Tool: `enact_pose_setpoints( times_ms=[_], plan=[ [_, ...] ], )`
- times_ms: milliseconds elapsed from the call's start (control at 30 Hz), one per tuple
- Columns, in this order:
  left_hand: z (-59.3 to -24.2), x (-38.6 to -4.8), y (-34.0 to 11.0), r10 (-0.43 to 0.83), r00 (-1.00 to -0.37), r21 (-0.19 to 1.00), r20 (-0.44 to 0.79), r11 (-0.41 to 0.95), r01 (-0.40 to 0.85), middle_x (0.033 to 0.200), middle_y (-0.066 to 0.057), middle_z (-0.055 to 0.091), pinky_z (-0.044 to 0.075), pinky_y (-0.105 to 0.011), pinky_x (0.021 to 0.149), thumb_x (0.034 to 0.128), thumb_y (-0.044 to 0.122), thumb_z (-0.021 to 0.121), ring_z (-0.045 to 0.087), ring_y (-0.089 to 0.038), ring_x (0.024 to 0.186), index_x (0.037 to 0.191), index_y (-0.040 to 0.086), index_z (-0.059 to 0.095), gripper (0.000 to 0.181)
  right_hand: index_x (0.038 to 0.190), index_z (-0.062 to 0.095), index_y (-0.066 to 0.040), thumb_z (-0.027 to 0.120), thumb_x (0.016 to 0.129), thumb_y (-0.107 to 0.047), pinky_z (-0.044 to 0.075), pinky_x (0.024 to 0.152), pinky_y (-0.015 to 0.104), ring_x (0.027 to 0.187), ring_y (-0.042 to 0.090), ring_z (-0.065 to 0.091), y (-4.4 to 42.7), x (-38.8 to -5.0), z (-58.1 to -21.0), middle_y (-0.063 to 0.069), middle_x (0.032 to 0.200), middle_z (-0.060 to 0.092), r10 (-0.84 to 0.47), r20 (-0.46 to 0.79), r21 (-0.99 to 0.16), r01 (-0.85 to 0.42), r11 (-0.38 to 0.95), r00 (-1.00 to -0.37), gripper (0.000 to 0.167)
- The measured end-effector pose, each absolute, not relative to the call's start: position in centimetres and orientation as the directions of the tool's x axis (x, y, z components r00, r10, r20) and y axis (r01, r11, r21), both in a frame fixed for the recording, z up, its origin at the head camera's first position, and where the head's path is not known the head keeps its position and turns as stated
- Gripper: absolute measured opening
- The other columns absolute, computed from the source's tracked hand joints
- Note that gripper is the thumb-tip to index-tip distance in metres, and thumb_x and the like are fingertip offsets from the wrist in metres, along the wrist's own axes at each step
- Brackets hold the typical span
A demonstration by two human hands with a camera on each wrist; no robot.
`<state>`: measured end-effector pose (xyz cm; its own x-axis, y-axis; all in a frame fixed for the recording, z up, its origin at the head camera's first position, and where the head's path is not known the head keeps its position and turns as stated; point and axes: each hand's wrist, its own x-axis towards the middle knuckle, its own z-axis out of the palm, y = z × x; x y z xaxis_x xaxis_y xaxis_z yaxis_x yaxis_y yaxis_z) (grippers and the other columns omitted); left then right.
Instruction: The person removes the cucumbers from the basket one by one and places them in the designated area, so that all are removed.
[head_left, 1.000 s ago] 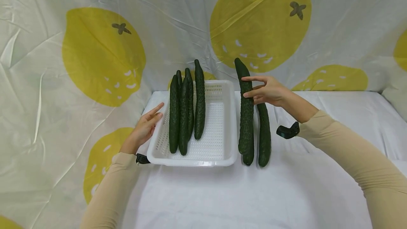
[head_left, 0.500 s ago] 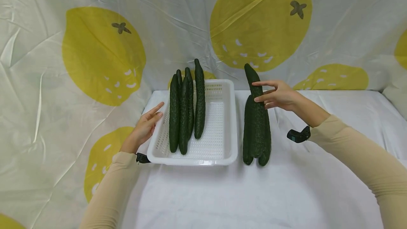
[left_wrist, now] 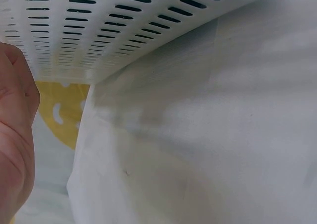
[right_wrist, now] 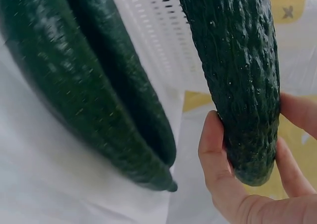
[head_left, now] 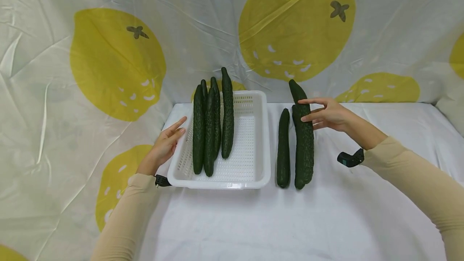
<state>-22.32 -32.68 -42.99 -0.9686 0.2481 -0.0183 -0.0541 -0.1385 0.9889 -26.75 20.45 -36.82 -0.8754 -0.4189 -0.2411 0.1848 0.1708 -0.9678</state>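
The cucumber [head_left: 307,148] had been shifted farther right of the basket [head_left: 264,140] and was found pinched toward its far end by the nearer right hand [head_left: 329,114], just to that hand's left, long axis near-to-far, the left hand [head_left: 164,148] being laid loosely beside the basket.

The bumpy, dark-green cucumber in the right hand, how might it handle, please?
The bumpy, dark-green cucumber is probably stiff, showing no droop in the right hand. Its glossy skin may be slippery, though bumps could help grip. Its rounded sides may let it roll.
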Motion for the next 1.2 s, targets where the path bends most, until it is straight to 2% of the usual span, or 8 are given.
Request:
enact_pose_setpoints(
  times_ms=[133,300,433,600,700,833,933,1200],
  plan=[
    [-43.0,-22.3,-32.7,0.251,-0.968,0.989,-0.016,-0.141,-0.053,0.120,-0.003,0.062,0.057,-0.022,0.073,0.1065,0.007,0.046,0.066,-0.011,0.094,0.159,0.010,0.024,0.057,0.149,0.047,-0.016,0.072,0.089,0.001,0.056,0.081,0.039,0.093,0.019,0.067,21.2,-26.6,-37.3,0.012,0.116,0.063,-0.408,-0.246,-0.967,0.191,0.171,-0.879,0.067],
    [-42.9,-22.1,-32.8,0.247,-0.969,0.991,-0.020,-0.127,-0.052,0.120,-0.003,0.061,0.056,-0.021,0.070,0.1064,0.009,0.047,0.066,-0.010,0.092,0.159,0.010,0.024,0.057,0.151,0.045,-0.014,0.071,0.089,0.002,0.057,0.082,0.039,0.088,0.017,0.066,21.9,-26.6,-38.1,0.026,0.144,0.040,-0.412,-0.241,-0.967,0.182,0.176,-0.879,0.068],
    [-42.8,-22.0,-32.8,0.250,-0.968,0.990,-0.028,-0.128,-0.062,0.120,-0.002,0.061,0.056,-0.022,0.071,0.1064,0.009,0.047,0.066,-0.010,0.093,0.159,0.011,0.023,0.058,0.152,0.043,-0.013,0.070,0.090,0.003,0.057,0.081,0.039,0.088,0.016,0.066,22.5,-26.7,-38.8,0.029,0.152,0.028,-0.415,-0.244,-0.966,0.184,0.181,-0.876,0.070],
    [-42.8,-22.0,-32.7,0.254,-0.967,0.989,-0.028,-0.135,-0.064,0.119,-0.002,0.062,0.057,-0.022,0.071,0.1063,0.008,0.047,0.067,-0.010,0.092,0.160,0.009,0.021,0.059,0.150,0.048,-0.016,0.071,0.089,0.003,0.057,0.079,0.039,0.087,0.016,0.067,23.2,-26.7,-39.4,0.031,0.149,0.029,-0.408,-0.249,-0.965,0.190,0.180,-0.878,0.067],
    [-42.8,-22.0,-32.7,0.256,-0.966,0.988,-0.020,-0.141,-0.058,0.118,-0.002,0.063,0.057,-0.022,0.069,0.1066,0.007,0.046,0.067,-0.010,0.090,0.159,0.008,0.021,0.059,0.147,0.051,-0.018,0.073,0.088,0.001,0.058,0.077,0.038,0.079,0.014,0.066,23.5,-26.7,-39.6,0.029,0.140,0.037,-0.395,-0.249,-0.964,0.188,0.186,-0.885,0.066],
    [-42.8,-22.1,-32.6,0.255,-0.967,0.989,-0.009,-0.143,-0.046,0.116,-0.002,0.063,0.056,-0.021,0.066,0.1067,0.006,0.045,0.067,-0.009,0.087,0.159,0.009,0.024,0.056,0.148,0.051,-0.016,0.075,0.087,0.001,0.058,0.077,0.039,0.081,0.014,0.067,23.8,-26.7,-40.1,0.024,0.131,0.045,-0.385,-0.251,-0.963,0.188,0.195,-0.888,0.068],
    [-42.8,-22.1,-32.6,0.254,-0.967,0.989,-0.007,-0.142,-0.044,0.117,-0.002,0.063,0.056,-0.021,0.067,0.1066,0.006,0.046,0.066,-0.009,0.087,0.159,0.010,0.026,0.056,0.148,0.049,-0.014,0.076,0.086,0.001,0.057,0.079,0.040,0.087,0.015,0.068,24.1,-26.7,-40.6,0.024,0.132,0.046,-0.381,-0.257,-0.960,0.190,0.205,-0.888,0.069],
    [-42.9,-22.4,-32.8,0.258,-0.966,0.987,-0.033,-0.146,-0.073,0.121,-0.005,0.060,0.057,-0.022,0.070,0.1068,0.006,0.044,0.066,-0.011,0.093,0.160,0.010,0.021,0.058,0.150,0.047,-0.011,0.077,0.086,-0.001,0.057,0.081,0.040,0.084,0.013,0.065,24.7,-26.9,-41.5,0.031,0.145,0.035,-0.372,-0.275,-0.953,0.202,0.224,-0.886,0.071]
  ],
)
